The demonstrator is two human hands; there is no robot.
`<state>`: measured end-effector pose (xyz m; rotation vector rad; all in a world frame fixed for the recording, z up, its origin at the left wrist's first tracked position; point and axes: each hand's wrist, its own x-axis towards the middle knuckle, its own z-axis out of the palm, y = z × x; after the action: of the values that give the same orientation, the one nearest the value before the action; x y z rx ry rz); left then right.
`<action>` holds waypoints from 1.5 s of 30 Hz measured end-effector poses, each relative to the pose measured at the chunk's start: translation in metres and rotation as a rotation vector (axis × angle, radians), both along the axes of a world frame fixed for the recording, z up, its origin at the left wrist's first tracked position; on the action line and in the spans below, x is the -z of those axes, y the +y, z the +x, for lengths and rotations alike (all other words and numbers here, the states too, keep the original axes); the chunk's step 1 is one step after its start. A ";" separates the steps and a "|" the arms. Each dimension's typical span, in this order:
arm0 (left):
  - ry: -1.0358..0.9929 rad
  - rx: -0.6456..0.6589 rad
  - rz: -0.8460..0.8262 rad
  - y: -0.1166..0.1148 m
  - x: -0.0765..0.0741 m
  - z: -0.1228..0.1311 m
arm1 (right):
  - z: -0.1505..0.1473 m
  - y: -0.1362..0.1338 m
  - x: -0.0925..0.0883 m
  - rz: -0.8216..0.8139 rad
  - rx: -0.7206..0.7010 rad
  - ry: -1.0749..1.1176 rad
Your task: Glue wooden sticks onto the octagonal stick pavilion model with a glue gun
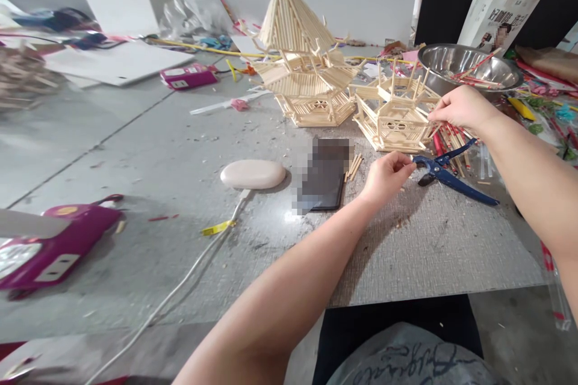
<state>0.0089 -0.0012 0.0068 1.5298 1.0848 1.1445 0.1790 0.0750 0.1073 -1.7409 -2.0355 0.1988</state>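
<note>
My left hand (387, 175) rests on the grey mat with its fingers pinched together, just left of the blue cutting pliers (451, 173); what the fingers hold is too small to make out. My right hand (460, 108) is closed against the right side of a small hexagonal wooden-stick frame (394, 114), fingertips pinching one of its sticks. Behind it stands a taller stick pagoda model (303, 54) with a pointed roof.
A dark phone (323, 177) and loose sticks (354, 165) lie left of my left hand. A pale oval pad (253, 174) with a cable, purple glue guns (54, 246) (187, 77), a steel bowl (469, 66) and red-tipped sticks (447, 135) surround the work area.
</note>
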 end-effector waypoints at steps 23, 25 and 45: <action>0.089 -0.008 0.030 -0.001 -0.002 -0.001 | -0.010 -0.006 -0.003 -0.029 0.107 -0.095; 0.093 -0.008 0.033 -0.001 -0.003 -0.001 | -0.012 -0.008 -0.005 -0.038 0.121 -0.114; 0.100 -0.018 0.049 0.000 0.001 0.000 | -0.015 -0.006 -0.004 -0.045 0.118 -0.140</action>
<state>0.0086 -0.0008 0.0058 1.6334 1.1471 1.1241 0.1636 0.0688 0.1115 -1.9464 -2.0302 0.0881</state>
